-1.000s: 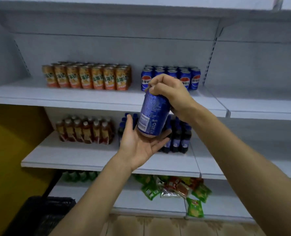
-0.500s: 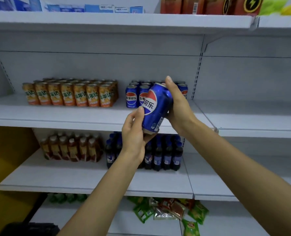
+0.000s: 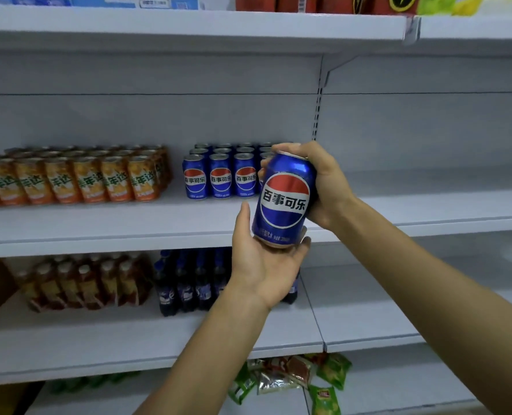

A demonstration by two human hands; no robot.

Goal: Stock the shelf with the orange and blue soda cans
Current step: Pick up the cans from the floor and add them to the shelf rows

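Note:
I hold one blue soda can (image 3: 284,202) upright in front of the middle shelf (image 3: 99,226), its logo facing me. My right hand (image 3: 323,184) wraps its top and right side. My left hand (image 3: 263,265) cups its base from below, thumb up along the left side. On the shelf behind stand several blue cans (image 3: 221,175) in rows, just left of the held can. Several orange cans (image 3: 78,178) fill the shelf's left part.
Below, a shelf carries brown-drink bottles (image 3: 84,283) and dark blue bottles (image 3: 188,283). Green snack packets (image 3: 293,378) lie on the bottom shelf. The top shelf (image 3: 188,25) holds boxes. The shelf bay to the right (image 3: 428,202) is bare white.
The can has turned upright with its logo toward me and sits closer to the shelf's blue rows. My left hand slid under its base. The view has tilted upward.

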